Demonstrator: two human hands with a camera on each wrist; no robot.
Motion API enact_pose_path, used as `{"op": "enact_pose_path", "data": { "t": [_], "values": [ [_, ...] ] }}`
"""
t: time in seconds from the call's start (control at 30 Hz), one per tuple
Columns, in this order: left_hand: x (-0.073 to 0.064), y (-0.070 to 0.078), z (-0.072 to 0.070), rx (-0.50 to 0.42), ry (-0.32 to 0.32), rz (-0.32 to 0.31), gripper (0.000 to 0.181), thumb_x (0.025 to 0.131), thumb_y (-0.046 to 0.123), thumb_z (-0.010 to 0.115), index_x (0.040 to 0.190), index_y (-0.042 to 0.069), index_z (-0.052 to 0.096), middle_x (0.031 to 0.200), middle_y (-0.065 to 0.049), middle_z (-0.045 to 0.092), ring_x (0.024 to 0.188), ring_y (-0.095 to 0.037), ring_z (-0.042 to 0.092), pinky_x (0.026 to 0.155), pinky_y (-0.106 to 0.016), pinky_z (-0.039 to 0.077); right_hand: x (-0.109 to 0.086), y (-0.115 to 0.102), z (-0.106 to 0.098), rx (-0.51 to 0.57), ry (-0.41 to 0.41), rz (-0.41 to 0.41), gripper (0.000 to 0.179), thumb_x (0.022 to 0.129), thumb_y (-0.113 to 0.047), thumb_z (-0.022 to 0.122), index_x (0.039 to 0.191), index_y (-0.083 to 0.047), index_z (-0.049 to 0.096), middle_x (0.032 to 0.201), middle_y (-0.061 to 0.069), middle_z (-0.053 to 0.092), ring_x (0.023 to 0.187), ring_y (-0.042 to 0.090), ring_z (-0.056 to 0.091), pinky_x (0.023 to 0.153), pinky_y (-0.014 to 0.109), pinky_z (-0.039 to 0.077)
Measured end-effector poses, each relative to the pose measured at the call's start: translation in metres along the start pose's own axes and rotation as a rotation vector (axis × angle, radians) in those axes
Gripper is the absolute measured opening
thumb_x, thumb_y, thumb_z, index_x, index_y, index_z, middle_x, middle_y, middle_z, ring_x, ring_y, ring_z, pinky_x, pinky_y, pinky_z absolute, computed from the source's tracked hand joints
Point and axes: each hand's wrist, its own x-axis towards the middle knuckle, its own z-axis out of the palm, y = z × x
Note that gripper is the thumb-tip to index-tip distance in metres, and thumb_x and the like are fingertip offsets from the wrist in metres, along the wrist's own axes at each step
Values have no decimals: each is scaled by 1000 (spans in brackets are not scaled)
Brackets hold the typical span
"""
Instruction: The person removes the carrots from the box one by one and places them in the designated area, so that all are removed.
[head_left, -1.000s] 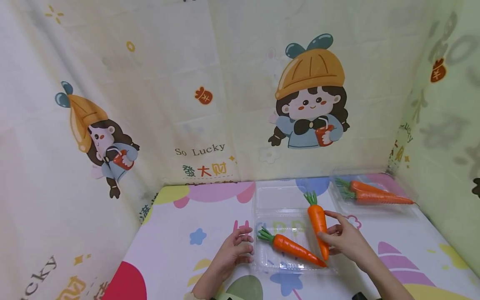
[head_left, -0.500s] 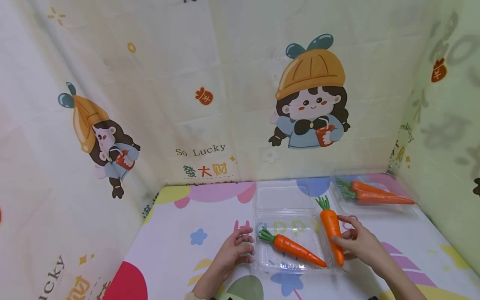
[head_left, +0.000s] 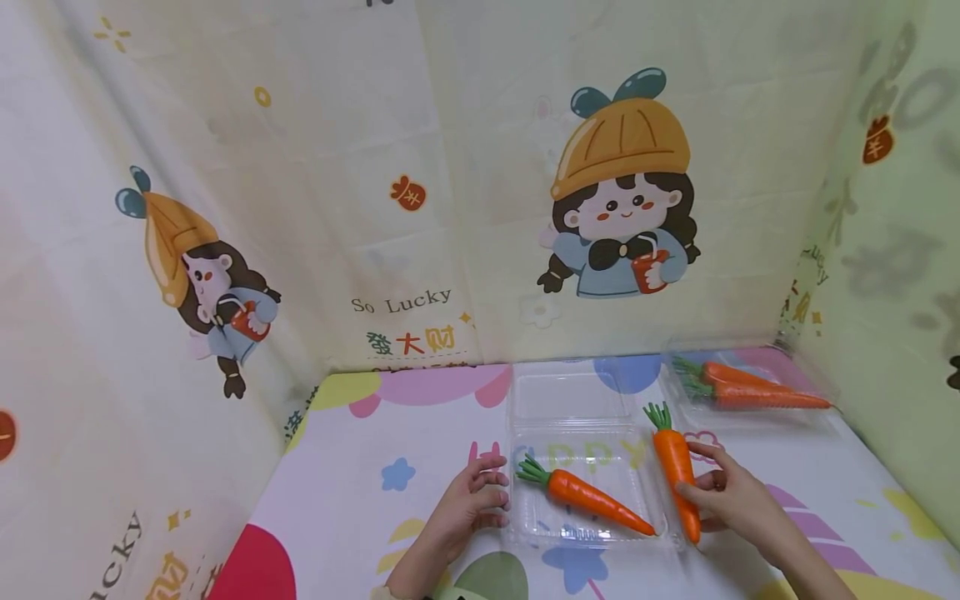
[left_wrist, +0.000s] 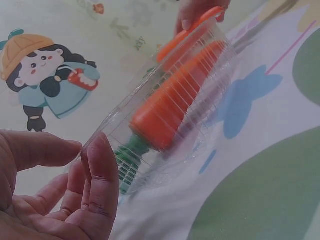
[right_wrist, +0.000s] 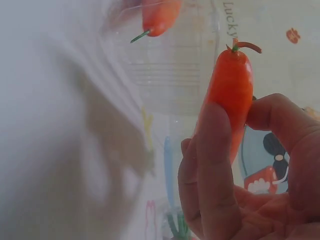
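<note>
My right hand [head_left: 731, 504] grips an orange carrot [head_left: 675, 467] with green stubby leaves, tip toward me, at the right side of an open clear plastic box [head_left: 536, 523]. In the right wrist view, thumb and fingers hold the carrot [right_wrist: 232, 85] from both sides. Another carrot [head_left: 596, 498] lies slantwise inside the box, leaves to the left. At the box's left side is my left hand [head_left: 472, 504]. The left wrist view shows its thumb and a finger pinching the box's edge [left_wrist: 105, 120], other fingers curled below. The box's lid [head_left: 570, 396] lies folded back behind it.
At the back right stands a second clear plastic box [head_left: 813, 371] with two carrots [head_left: 757, 392] inside. A printed cloth wall [head_left: 480, 167] rises behind the table, with others at left and right. The tabletop [head_left: 345, 475] has a colourful print.
My right hand has moved right and slightly toward me with its carrot, from over the box to beside its right edge. The left hand, the box and the other carrot look nearly unmoved.
</note>
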Motion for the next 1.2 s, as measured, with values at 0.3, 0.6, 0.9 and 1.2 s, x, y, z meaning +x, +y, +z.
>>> {"op": "enact_pose_path", "data": {
  "t": [0.3, 0.6, 0.9, 1.2],
  "values": [
    [-1, -1, 0, -3, 3, -4, 60, 91, 3, 67, 147, 1, 45, 112, -9, 59, 82, -17, 64, 67, -27, 60, 4, 12, 2, -105, 18, 36, 88, 89, -26, 82, 154, 4, 30, 93, 10, 58, 74, 21, 62, 63, 38, 63],
    [-1, 0, 1, -16, -2, 2, 59, 93, 3, 67, 147, 0, 44, 111, -8, 60, 82, -16, 64, 67, -26, 61, 5, 19, 5, -209, 14, 76, 90, 88, -36, 82, 151, 5, 33, 94, 10, 60, 73, 19, 61, 64, 37, 63],
    [-2, 0, 1, -17, -7, 6, 58, 93, 3, 66, 147, -1, 45, 111, -9, 59, 81, -16, 64, 67, -26, 61, 3, 19, 4, -205, 12, 91, 94, 87, -43, 81, 150, 6, 32, 97, 12, 61, 74, 19, 66, 67, 36, 63],
    [-1, -1, 0, -19, -2, -4, 57, 93, 5, 67, 146, 0, 46, 111, -8, 60, 81, -16, 64, 69, -27, 61, 2, 17, -4, -347, 60, -6, 84, 92, -42, 76, 149, 6, 39, 102, 6, 67, 81, 18, 63, 64, 28, 54]
  ]
}}
